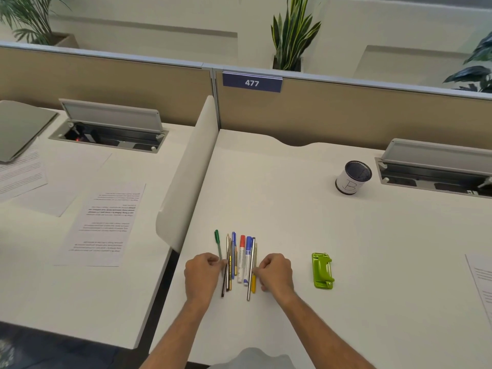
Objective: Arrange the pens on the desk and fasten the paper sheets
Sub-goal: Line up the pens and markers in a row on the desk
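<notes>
Loose sheets point(106, 225) lie well left of the pens point(239, 259). Left hand point(201, 272) curled, fingertips touching the row's left edge. Pens lie between both hands, long axes running away from the person. Right hand point(275, 271) curled, pinching the rightmost pens. Green stapler-like tool point(322, 270) nearer that hand.

This is an open-plan office. Two white workstations, the near table point(346, 262) and its neighbour point(66, 288), are split by a low white divider point(186, 177) and backed by tan partition panels point(346, 115). A blue number plate reading 477 point(252, 82) hangs on the panel. Each table has a flip-up cable hatch point(111, 129) with sockets inside. Printed paper sheets point(106, 222), pens point(239, 259), a green hole punch point(322, 270) and a pen cup point(352, 178) lie about, with potted plants point(292, 35) behind.
</notes>
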`<action>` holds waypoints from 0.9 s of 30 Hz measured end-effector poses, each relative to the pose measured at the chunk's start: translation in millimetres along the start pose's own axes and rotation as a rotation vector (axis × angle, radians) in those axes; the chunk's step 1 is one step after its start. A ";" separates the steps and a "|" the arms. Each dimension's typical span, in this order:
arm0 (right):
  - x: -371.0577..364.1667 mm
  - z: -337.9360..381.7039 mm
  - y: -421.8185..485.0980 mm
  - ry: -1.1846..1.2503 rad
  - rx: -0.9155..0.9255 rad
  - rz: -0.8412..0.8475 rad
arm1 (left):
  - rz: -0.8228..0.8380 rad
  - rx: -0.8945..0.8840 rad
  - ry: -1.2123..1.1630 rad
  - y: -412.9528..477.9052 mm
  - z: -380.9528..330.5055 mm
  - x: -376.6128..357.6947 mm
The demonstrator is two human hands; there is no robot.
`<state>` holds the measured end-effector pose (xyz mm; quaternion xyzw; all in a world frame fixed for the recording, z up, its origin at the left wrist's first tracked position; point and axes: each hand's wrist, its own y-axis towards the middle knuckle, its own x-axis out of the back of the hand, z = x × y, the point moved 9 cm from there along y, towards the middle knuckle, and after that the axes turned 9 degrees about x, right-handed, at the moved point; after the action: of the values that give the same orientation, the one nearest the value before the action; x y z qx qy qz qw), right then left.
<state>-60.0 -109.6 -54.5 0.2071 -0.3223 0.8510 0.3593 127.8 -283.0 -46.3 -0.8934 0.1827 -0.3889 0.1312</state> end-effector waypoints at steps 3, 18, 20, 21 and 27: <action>1.8 -1.6 -1.0 0.015 0.014 -0.014 | -0.027 -0.005 -0.006 3.8 1.3 1.8; -1.1 -3.1 -3.4 0.057 0.074 0.029 | -0.022 -0.054 0.072 -3.3 -16.0 -6.1; -1.3 -4.5 -4.6 0.071 0.081 0.028 | -0.016 -0.074 0.082 -3.2 -15.2 -6.8; -1.3 -4.9 -5.3 0.083 0.086 0.028 | -0.010 -0.091 0.086 -3.4 -15.3 -7.4; 12.5 -6.6 -14.1 0.159 0.123 -0.054 | -0.030 -0.138 0.035 -4.7 -17.6 -3.9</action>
<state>-58.6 -91.5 -46.2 0.1694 -0.2341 0.8730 0.3930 113.3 -278.7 -35.3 -0.8960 0.1979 -0.3930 0.0603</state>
